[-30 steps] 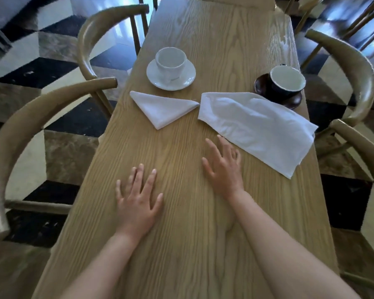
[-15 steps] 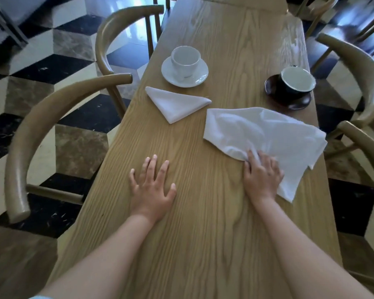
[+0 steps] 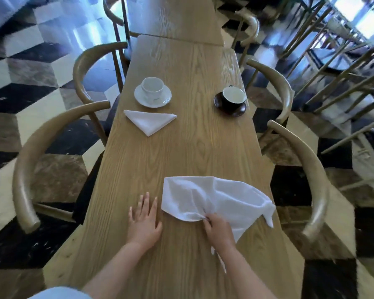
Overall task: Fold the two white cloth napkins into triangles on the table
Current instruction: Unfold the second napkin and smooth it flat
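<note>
One white napkin (image 3: 149,122) lies folded as a small triangle on the wooden table (image 3: 181,152), just in front of the white cup. The second white napkin (image 3: 212,197) is rumpled and partly unfolded near me, right of centre, its right corner hanging toward the table edge. My right hand (image 3: 219,230) pinches its near edge, fingers closed on the cloth. My left hand (image 3: 144,221) rests flat on the table with fingers spread, just left of that napkin and not touching it.
A white cup on a white saucer (image 3: 153,93) stands at the far left, a dark cup on a dark saucer (image 3: 231,100) at the far right. Curved wooden chairs (image 3: 39,152) flank both long sides. A second table (image 3: 177,18) abuts the far end.
My right hand moved onto the larger napkin, gripped its near edge and dragged it toward me, away from the dark cup, rumpling it. The left hand stayed flat. The view pulled back.
</note>
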{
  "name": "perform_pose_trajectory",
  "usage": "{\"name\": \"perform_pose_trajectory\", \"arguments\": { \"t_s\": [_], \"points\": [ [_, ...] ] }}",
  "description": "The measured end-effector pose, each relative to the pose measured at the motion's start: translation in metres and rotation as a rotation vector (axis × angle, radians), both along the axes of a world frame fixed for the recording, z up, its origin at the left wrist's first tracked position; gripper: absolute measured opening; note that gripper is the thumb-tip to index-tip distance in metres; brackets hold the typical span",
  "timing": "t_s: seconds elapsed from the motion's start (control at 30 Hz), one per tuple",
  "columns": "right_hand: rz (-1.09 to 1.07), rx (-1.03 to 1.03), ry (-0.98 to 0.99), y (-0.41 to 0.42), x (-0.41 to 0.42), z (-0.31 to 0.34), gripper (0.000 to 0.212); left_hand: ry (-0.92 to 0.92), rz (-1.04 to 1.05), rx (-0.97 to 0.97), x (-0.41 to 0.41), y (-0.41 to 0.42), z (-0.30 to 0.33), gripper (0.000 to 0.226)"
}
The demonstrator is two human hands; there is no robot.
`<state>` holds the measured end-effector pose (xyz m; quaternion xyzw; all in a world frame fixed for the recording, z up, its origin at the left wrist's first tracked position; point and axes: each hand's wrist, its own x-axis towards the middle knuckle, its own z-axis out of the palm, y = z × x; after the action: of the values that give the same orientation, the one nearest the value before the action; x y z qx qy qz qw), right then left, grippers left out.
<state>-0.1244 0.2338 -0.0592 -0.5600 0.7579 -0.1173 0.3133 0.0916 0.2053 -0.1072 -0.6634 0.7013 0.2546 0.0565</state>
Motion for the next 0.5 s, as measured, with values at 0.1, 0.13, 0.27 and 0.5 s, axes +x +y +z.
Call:
{"name": "perform_pose_trajectory", "arguments": {
  "t_s": [0.1, 0.13, 0.27, 0.5],
  "points": [
    [-0.073, -0.020, -0.052, 0.011, 0.009, 0.016, 0.017, 0.038, -0.046, 0.093, 0.016, 0.031, 0.012, 0.073],
    [-0.108, -0.036, -0.078, 0.013, 0.012, 0.023, 0.016, 0.086, -0.031, 0.125, 0.019, 0.034, 0.019, 0.068],
    [-0.188, -0.110, -0.250, 0.019, 0.018, 0.053, 0.016, 0.534, 0.143, 0.031, 0.019, 0.023, 0.070, 0.053],
    [0.038, -0.160, -0.562, 0.013, 0.030, 0.134, 0.019, 0.491, -0.318, -0.512, -0.020, 0.016, 0.172, 0.062]
  ]
}}
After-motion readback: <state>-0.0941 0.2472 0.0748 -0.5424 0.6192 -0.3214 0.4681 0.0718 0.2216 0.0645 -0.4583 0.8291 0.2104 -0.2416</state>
